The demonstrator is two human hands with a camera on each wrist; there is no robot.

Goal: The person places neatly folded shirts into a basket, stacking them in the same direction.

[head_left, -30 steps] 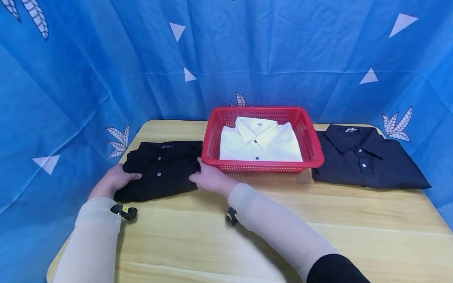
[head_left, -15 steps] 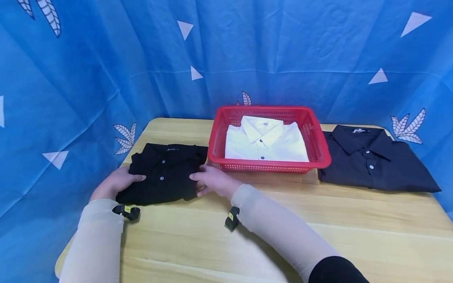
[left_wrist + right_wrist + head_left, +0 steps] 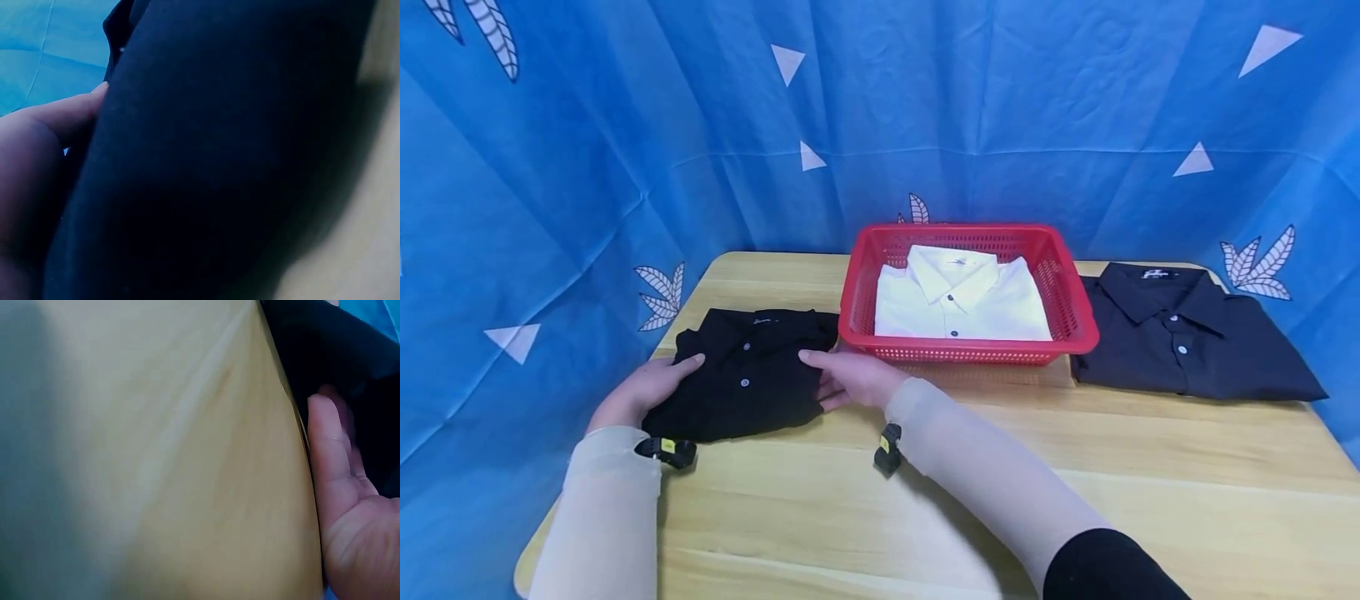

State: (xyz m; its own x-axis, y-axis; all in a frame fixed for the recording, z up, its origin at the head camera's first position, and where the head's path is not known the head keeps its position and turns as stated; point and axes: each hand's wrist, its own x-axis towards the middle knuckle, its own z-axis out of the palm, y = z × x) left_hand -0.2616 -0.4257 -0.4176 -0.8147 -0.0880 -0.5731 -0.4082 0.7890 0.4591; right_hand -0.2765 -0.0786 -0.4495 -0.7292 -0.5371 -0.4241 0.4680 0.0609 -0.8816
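Observation:
A folded black button shirt [image 3: 760, 383] lies at the left of the table in the head view, its middle sagging a little between the two hands. My left hand [image 3: 643, 387] holds its left side, thumb on top and the other fingers hidden beneath. At the opposite side, my right hand [image 3: 861, 375] has its thumb over the shirt and its fingers under the edge. In the right wrist view the fingers [image 3: 329, 437] reach below the dark cloth [image 3: 337, 350]. Dark cloth [image 3: 219, 137] fills most of the left wrist view, with part of the left hand [image 3: 37, 144] beside it.
A red plastic basket [image 3: 970, 350] stands right of the black shirt, close to the right hand. Inside lies a folded white shirt [image 3: 958, 312]. Another folded dark shirt [image 3: 1195, 350] rests at the table's right. A blue curtain [image 3: 895, 100] hangs behind the wooden table [image 3: 790, 517].
Both hands have drawn slightly inward, and the black shirt has bunched narrower with its near edge shifted toward me. The right fingers have slipped under the shirt's edge. The head view has shifted slightly.

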